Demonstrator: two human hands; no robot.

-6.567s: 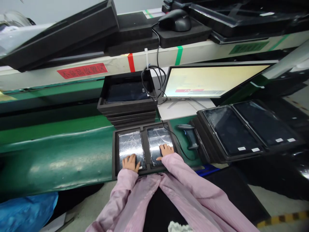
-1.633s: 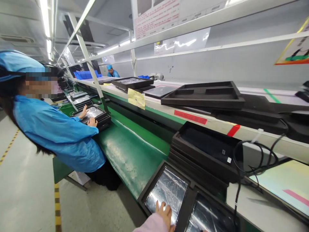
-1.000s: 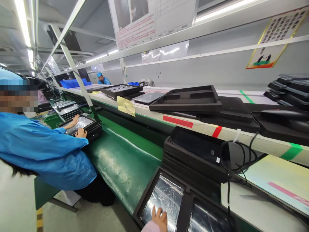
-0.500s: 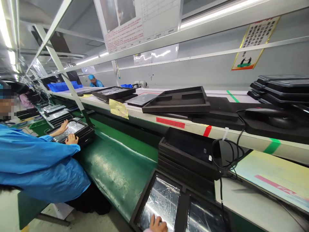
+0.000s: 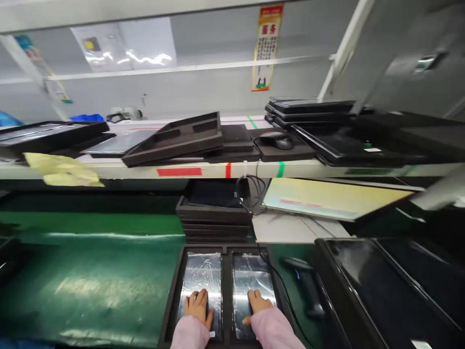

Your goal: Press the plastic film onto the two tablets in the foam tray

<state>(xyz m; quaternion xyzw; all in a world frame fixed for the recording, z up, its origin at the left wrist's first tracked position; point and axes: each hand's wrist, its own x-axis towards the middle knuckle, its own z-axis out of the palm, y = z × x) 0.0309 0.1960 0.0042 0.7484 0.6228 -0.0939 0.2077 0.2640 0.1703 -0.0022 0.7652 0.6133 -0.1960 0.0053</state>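
A black foam tray (image 5: pixel 226 286) lies on the green belt in front of me with two film-covered tablets in it side by side. My left hand (image 5: pixel 198 306) rests flat on the left tablet (image 5: pixel 201 274), fingers stretched out. On the right tablet (image 5: pixel 251 271) lies my right hand (image 5: pixel 257 305), also flat and holding nothing. Pink sleeves cover both wrists.
Behind the tray stands a stack of black trays (image 5: pixel 215 211). A monitor (image 5: pixel 332 198) leans at the right, a handheld scanner (image 5: pixel 305 283) lies beside the tray, and a larger tray of dark tablets (image 5: pixel 385 291) fills the right. A mouse (image 5: pixel 278 140) sits on the shelf above.
The view has swung right from the co-worker in blue back to my own station. Both my hands now show, still flat on the two tablets.
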